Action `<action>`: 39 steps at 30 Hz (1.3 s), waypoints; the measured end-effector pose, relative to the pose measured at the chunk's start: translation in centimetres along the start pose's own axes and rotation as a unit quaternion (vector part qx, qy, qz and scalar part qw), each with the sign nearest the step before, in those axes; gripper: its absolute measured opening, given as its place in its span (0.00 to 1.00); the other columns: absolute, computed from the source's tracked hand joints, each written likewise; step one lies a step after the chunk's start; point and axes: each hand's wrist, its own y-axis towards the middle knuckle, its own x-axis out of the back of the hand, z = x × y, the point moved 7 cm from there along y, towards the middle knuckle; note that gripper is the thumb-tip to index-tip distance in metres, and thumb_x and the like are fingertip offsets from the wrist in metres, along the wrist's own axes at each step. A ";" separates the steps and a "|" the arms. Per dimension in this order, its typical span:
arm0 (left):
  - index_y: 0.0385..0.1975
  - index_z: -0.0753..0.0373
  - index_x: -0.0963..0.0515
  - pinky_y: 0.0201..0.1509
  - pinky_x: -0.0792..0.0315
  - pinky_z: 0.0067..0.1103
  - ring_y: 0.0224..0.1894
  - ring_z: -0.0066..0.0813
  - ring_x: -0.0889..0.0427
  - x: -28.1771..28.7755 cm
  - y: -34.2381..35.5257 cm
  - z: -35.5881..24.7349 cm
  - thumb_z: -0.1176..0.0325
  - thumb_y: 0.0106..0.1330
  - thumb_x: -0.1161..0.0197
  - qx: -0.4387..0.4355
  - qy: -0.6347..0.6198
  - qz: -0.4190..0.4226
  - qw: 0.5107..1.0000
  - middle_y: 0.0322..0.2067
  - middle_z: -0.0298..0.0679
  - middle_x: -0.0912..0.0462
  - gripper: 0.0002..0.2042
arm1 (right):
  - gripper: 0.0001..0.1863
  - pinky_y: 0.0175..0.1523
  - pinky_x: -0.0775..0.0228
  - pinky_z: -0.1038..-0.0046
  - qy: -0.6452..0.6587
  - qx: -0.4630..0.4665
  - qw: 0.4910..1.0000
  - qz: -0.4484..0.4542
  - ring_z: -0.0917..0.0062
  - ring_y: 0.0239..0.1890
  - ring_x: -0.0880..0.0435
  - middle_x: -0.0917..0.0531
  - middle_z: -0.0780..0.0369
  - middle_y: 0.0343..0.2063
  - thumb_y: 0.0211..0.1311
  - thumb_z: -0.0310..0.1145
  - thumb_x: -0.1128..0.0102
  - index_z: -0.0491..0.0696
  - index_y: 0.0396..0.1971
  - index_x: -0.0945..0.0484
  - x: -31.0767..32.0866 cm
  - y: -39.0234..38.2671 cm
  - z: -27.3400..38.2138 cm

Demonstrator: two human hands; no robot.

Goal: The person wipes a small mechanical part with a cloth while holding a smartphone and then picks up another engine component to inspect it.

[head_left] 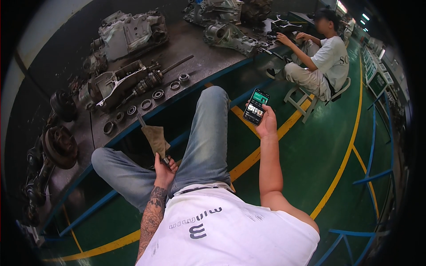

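My left hand (pixel 164 170) rests between my thighs, closed on the dark lower end of a metal shaft (pixel 140 119), which has a tan cloth (pixel 153 137) over its middle; its upper tip reaches toward the bench edge. My right hand (pixel 268 122), out to the right of my knee, holds a black smartphone (pixel 254 106) upright with a lit green-and-white screen. Several bearing rings (pixel 146 104) lie in a row along the bench edge beside an opened gearbox housing (pixel 102 88) and a geared shaft (pixel 148 82).
A metal bench (pixel 186 53) with blue edging carries large castings (pixel 131 33) and hubs (pixel 62 144). At upper right a co-worker (pixel 328 60) sits on a stool (pixel 306 108), hands at parts on the bench. The green floor (pixel 319 159) has yellow lines; blue metal frames (pixel 375 133) stand at right.
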 end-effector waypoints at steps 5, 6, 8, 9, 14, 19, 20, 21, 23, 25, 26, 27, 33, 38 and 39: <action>0.33 0.55 0.30 0.27 0.43 0.22 0.22 0.26 0.38 -0.1 0.0 0.0 0.31 0.71 0.57 -0.002 0.001 0.003 1.000 0.21 0.32 0.37 0.29 | 0.20 0.56 0.18 0.57 -0.012 0.013 1.000 -0.003 0.63 0.50 0.14 0.16 0.50 0.48 0.70 0.34 0.54 0.42 0.58 0.28 -0.6 -0.3 0.2; 0.33 0.55 0.30 0.27 0.43 0.22 0.22 0.26 0.38 -0.1 0.0 0.0 0.31 0.71 0.57 -0.001 0.001 0.003 1.000 0.21 0.32 0.37 0.29 | 0.20 0.56 0.18 0.57 -0.012 0.012 1.000 -0.004 0.62 0.50 0.14 0.16 0.50 0.48 0.70 0.33 0.54 0.42 0.58 0.29 -0.3 -0.2 0.1; 0.33 0.55 0.30 0.27 0.43 0.22 0.22 0.26 0.38 -0.2 0.0 0.0 0.31 0.71 0.57 0.000 0.001 0.004 1.000 0.21 0.32 0.37 0.29 | 0.20 0.56 0.18 0.56 -0.012 0.011 1.000 -0.004 0.62 0.50 0.14 0.16 0.50 0.48 0.70 0.32 0.55 0.43 0.58 0.29 -0.4 -0.2 -0.1; 0.33 0.55 0.30 0.27 0.43 0.22 0.22 0.26 0.38 -0.3 0.1 -0.1 0.31 0.71 0.57 0.000 0.001 0.004 1.000 0.21 0.32 0.37 0.29 | 0.20 0.56 0.18 0.56 -0.025 0.034 0.999 -0.011 0.61 0.50 0.14 0.17 0.50 0.49 0.70 0.31 0.55 0.44 0.59 0.30 -0.4 -0.2 0.1; 0.33 0.55 0.30 0.26 0.44 0.22 0.22 0.25 0.39 0.0 0.2 -0.1 0.31 0.70 0.56 0.004 -0.007 0.012 1.000 0.21 0.32 0.37 0.29 | 0.22 0.55 0.19 0.54 -0.057 0.080 0.995 -0.028 0.57 0.55 0.17 0.18 0.49 0.52 0.68 0.29 0.59 0.42 0.61 0.32 -0.2 0.0 0.2; 0.32 0.56 0.30 0.25 0.44 0.22 0.21 0.26 0.40 0.0 -0.3 0.0 0.32 0.71 0.57 0.006 -0.023 0.003 1.000 0.20 0.33 0.37 0.29 | 0.24 0.57 0.20 0.54 -0.035 0.056 0.997 -0.041 0.56 0.55 0.17 0.19 0.48 0.52 0.69 0.31 0.60 0.38 0.62 0.33 -0.5 -0.2 0.0; 0.32 0.56 0.30 0.25 0.44 0.22 0.21 0.26 0.40 -0.2 -0.3 0.1 0.32 0.71 0.57 0.008 -0.022 0.007 1.000 0.20 0.33 0.37 0.29 | 0.25 0.58 0.21 0.54 -0.044 0.054 0.997 -0.028 0.56 0.55 0.17 0.19 0.48 0.53 0.69 0.32 0.61 0.36 0.62 0.33 -0.4 -0.1 0.1; 0.32 0.56 0.31 0.25 0.44 0.22 0.21 0.26 0.40 -0.4 -0.3 0.0 0.32 0.71 0.57 0.009 -0.022 0.011 1.000 0.20 0.33 0.37 0.29 | 0.25 0.59 0.22 0.54 -0.037 0.053 0.998 -0.017 0.56 0.56 0.18 0.19 0.48 0.53 0.69 0.33 0.61 0.37 0.62 0.33 -0.1 0.1 0.1; 0.33 0.55 0.31 0.26 0.44 0.21 0.21 0.25 0.40 -0.5 0.0 0.0 0.31 0.71 0.57 0.010 -0.015 0.011 1.000 0.20 0.32 0.37 0.29 | 0.23 0.58 0.20 0.54 -0.022 0.047 0.998 -0.028 0.57 0.55 0.17 0.19 0.48 0.53 0.70 0.33 0.61 0.39 0.61 0.33 0.0 0.0 0.2; 0.33 0.56 0.31 0.26 0.44 0.21 0.21 0.25 0.40 -0.8 -0.2 -0.1 0.31 0.72 0.57 0.006 -0.001 0.005 1.000 0.20 0.32 0.37 0.29 | 0.24 0.58 0.20 0.54 -0.040 0.047 0.998 -0.022 0.58 0.55 0.17 0.19 0.47 0.53 0.70 0.34 0.61 0.39 0.61 0.33 0.0 -0.2 0.3; 0.34 0.56 0.33 0.27 0.44 0.22 0.22 0.26 0.41 -0.6 -0.2 -0.2 0.31 0.71 0.58 0.003 0.006 0.000 1.000 0.21 0.32 0.39 0.29 | 0.23 0.57 0.20 0.55 -0.044 0.047 0.998 -0.021 0.58 0.55 0.17 0.19 0.47 0.53 0.71 0.34 0.61 0.39 0.61 0.33 0.0 0.0 0.3; 0.34 0.56 0.33 0.27 0.44 0.22 0.22 0.26 0.41 -0.5 -0.3 -0.1 0.31 0.71 0.58 0.001 0.001 -0.007 1.000 0.21 0.32 0.39 0.29 | 0.23 0.57 0.20 0.55 -0.048 0.046 0.998 -0.020 0.59 0.55 0.17 0.19 0.47 0.53 0.71 0.33 0.61 0.39 0.61 0.33 -0.1 0.0 0.2; 0.33 0.57 0.31 0.28 0.44 0.22 0.22 0.26 0.40 -0.6 -0.4 -0.2 0.32 0.72 0.59 0.003 0.005 -0.008 1.000 0.21 0.33 0.38 0.30 | 0.27 0.65 0.27 0.53 -0.055 0.032 0.997 -0.033 0.55 0.61 0.21 0.22 0.46 0.57 0.64 0.28 0.60 0.37 0.64 0.35 -0.1 -0.1 -0.1; 0.33 0.57 0.31 0.28 0.43 0.23 0.22 0.26 0.40 -0.4 -0.4 -0.3 0.32 0.73 0.59 -0.005 0.008 -0.010 1.000 0.21 0.33 0.37 0.30 | 0.27 0.61 0.22 0.53 -0.089 0.064 0.994 -0.031 0.56 0.59 0.19 0.22 0.47 0.56 0.63 0.24 0.60 0.42 0.64 0.36 -0.7 -0.3 -0.2; 0.33 0.57 0.31 0.28 0.43 0.23 0.22 0.26 0.39 -0.4 -0.4 -0.3 0.32 0.73 0.60 -0.006 0.009 -0.008 1.000 0.21 0.33 0.37 0.30 | 0.27 0.61 0.22 0.53 -0.090 0.062 0.994 -0.032 0.56 0.59 0.19 0.22 0.47 0.56 0.63 0.24 0.60 0.42 0.64 0.36 -0.6 -0.3 -0.2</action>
